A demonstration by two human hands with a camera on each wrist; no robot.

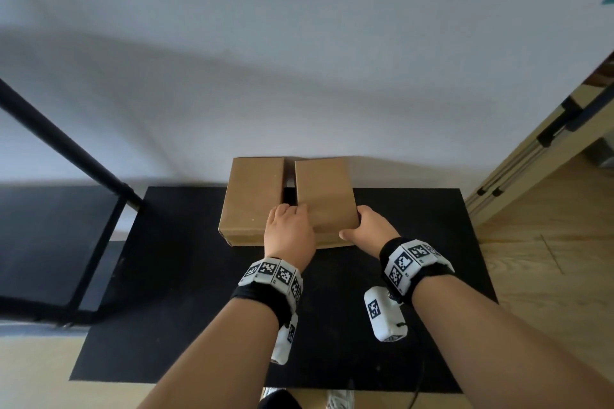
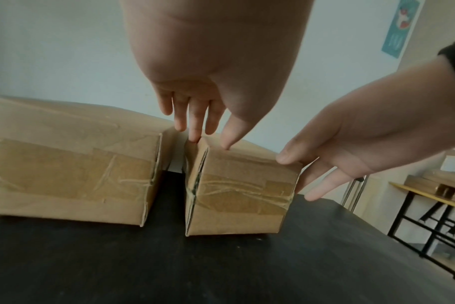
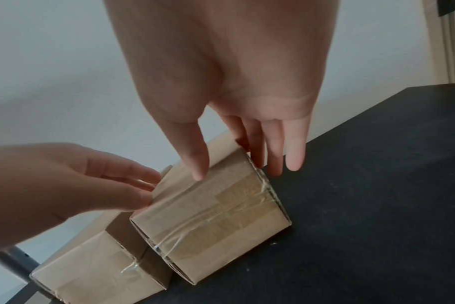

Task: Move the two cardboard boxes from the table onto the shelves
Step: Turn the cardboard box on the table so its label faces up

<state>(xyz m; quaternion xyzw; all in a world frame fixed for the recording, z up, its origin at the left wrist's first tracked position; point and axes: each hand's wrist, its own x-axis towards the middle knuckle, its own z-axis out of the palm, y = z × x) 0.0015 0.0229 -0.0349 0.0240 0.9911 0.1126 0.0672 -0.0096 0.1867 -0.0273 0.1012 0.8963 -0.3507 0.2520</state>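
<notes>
I count two taped boxes at the table's [image 1: 166,309] 12 o'clock: left box [image 1: 252,199], right box [image 1: 324,189]. My left hand [image 1: 289,232] and right hand [image 1: 368,229] flank the right box, fingers straight, thumbs touching its top.

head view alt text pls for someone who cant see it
Seen from above, two hands press on the right cardboard box from either side: left hand at its left edge, right hand at its near right corner. It sits beside the left cardboard box on a black table.

Bare forearms [image 1: 216,342], black marker-tagged wristbands [image 1: 275,276]
</notes>
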